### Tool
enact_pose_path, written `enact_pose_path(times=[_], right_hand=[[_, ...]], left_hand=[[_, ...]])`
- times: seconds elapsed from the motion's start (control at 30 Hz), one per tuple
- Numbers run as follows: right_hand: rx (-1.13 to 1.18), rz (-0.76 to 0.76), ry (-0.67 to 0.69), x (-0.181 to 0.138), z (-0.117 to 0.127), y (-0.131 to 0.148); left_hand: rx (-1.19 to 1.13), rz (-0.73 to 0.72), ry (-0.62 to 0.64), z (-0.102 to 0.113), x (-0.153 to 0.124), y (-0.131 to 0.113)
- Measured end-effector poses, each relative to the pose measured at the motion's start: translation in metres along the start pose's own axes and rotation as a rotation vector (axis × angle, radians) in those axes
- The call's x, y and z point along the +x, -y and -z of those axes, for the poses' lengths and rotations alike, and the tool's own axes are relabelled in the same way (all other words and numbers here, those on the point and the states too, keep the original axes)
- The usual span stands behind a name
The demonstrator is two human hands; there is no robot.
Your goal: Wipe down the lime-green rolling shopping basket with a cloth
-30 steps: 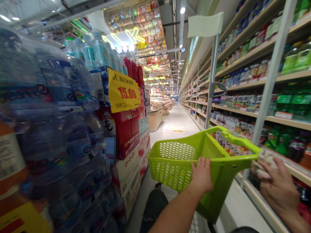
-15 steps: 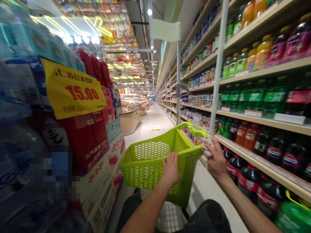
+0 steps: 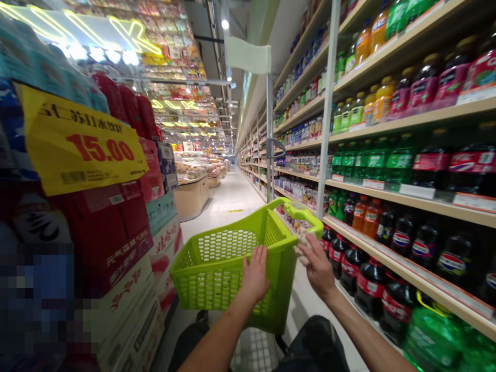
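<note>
A bright green shopping cart point(image 3: 232, 253) with a perforated plastic basket stands in front of me, turned at an angle. My left hand point(image 3: 256, 276) grips its near rim, the fingers laid over the top edge and the thumb hidden. In my right hand point(image 3: 320, 266) is a bunched whitish cloth point(image 3: 304, 245), held against the side of the cart just under the handle point(image 3: 310, 214). The basket's floor is mostly out of sight behind its near wall. A pale pole with a flag-like plate point(image 3: 248, 56) rises behind the handle.
Shelves of drink bottles point(image 3: 391, 160) run along the right, with large bottles point(image 3: 368, 279) low down. Stacked drink cartons point(image 3: 127, 232) and a yellow price sign point(image 3: 85, 142) are close on the left. The tiled aisle point(image 3: 228, 191) stretches ahead past wooden display bins point(image 3: 191, 196).
My right hand with the cloth has moved left along the cart's side, away from the handle's outer end. My left hand stays on the rim. The view has turned slightly right.
</note>
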State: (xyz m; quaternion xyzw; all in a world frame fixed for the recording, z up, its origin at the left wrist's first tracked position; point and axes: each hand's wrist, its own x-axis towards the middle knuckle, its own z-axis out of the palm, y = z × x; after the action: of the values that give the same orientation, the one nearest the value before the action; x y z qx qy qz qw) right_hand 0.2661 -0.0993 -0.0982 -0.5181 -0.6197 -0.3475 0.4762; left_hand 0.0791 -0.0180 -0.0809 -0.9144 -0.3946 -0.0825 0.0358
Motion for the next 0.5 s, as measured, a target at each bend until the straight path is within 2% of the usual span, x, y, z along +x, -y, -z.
enact_pose_path(times=[0.1,0.23,0.3,0.37,0.5], right_hand=[[-0.063,-0.043,-0.038,0.016,0.001,-0.008],[0.006,0.210,0.175,-0.016,-0.011,0.013],[0.052,0.296,0.237,-0.023,-0.011,0.021],[0.058,0.250,0.189,-0.010,-0.003,0.017],[-0.062,0.018,0.004,0.040,0.013,-0.013]], left_hand=[[-0.002,0.002,0.007,0.000,0.000,0.000],[-0.030,-0.001,-0.009,-0.002,0.000,0.002],[-0.046,0.001,-0.021,-0.004,0.001,0.004],[-0.060,-0.003,-0.026,-0.006,0.001,0.005],[-0.075,0.013,-0.024,-0.004,0.000,0.004]])
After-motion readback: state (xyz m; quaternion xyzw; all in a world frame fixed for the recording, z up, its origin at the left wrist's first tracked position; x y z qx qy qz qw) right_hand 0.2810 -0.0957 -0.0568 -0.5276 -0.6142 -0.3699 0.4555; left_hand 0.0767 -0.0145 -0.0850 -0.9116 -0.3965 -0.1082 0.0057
